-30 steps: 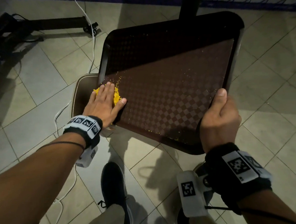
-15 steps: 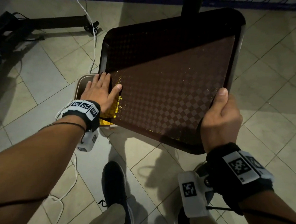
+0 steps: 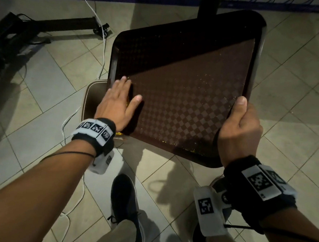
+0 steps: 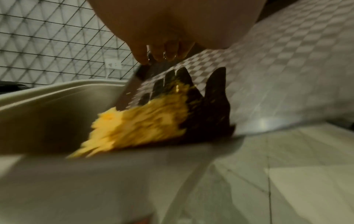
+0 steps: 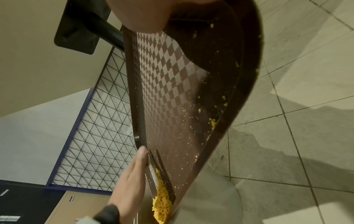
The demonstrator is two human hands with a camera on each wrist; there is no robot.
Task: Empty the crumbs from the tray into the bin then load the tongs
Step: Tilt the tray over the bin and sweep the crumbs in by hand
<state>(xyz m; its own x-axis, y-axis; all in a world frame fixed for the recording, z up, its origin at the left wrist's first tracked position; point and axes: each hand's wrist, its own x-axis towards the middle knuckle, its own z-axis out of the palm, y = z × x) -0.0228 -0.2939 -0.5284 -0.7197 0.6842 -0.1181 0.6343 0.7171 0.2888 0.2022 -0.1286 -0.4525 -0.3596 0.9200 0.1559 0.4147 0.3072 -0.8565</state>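
**Tray tipped so crumbs slide into the bin**

The right hand [image 3: 238, 129] curls its grip round the rim of the tray [image 3: 190, 89], holding it tilted with the low corner over the bin [image 3: 89, 97]. The left hand [image 3: 116, 105], fingers spread flat on the tray's surface, sweeps the yellow crumbs [image 4: 138, 124] off that corner. Specks cling elsewhere, so more brushing looks needed. No tongs are visible.
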